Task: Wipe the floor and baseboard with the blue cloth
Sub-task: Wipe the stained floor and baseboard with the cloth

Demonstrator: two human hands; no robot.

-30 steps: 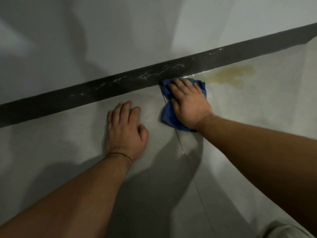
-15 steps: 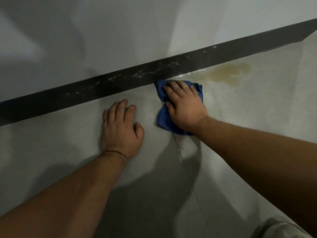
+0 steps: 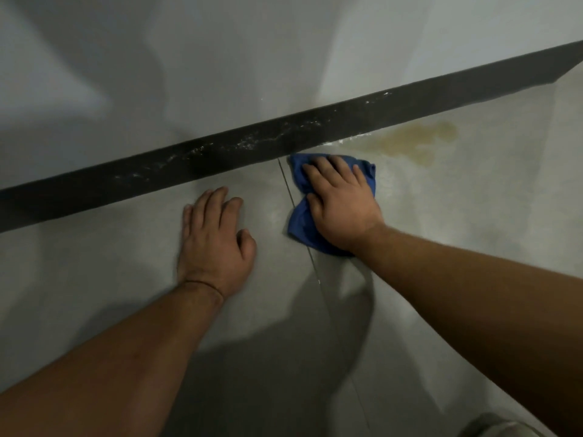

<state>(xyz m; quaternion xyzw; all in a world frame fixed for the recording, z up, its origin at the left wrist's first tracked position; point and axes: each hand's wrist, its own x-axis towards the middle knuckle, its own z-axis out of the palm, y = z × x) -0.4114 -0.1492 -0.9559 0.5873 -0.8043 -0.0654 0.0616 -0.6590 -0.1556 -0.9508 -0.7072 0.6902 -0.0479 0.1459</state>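
A crumpled blue cloth point(image 3: 301, 223) lies on the grey floor point(image 3: 473, 216), its far edge close under the dark baseboard point(image 3: 220, 152). My right hand point(image 3: 340, 205) presses flat on the cloth, fingers spread toward the baseboard. My left hand point(image 3: 214, 238) rests palm down on the bare floor to the left of the cloth, holding nothing. The baseboard runs diagonally across the view and shows white streaks and specks along its middle. A yellowish-brown stain point(image 3: 413, 143) sits on the floor just right of the cloth, beside the baseboard.
A pale wall point(image 3: 220, 58) rises behind the baseboard. A thin tile joint point(image 3: 325, 298) runs down the floor from the baseboard past the cloth's left edge. A bit of grey fabric point(image 3: 504, 427) shows at the bottom right corner.
My right hand has slid the cloth slightly right along the baseboard, off the tile joint and nearer the stain. My left hand stays planted on the floor.
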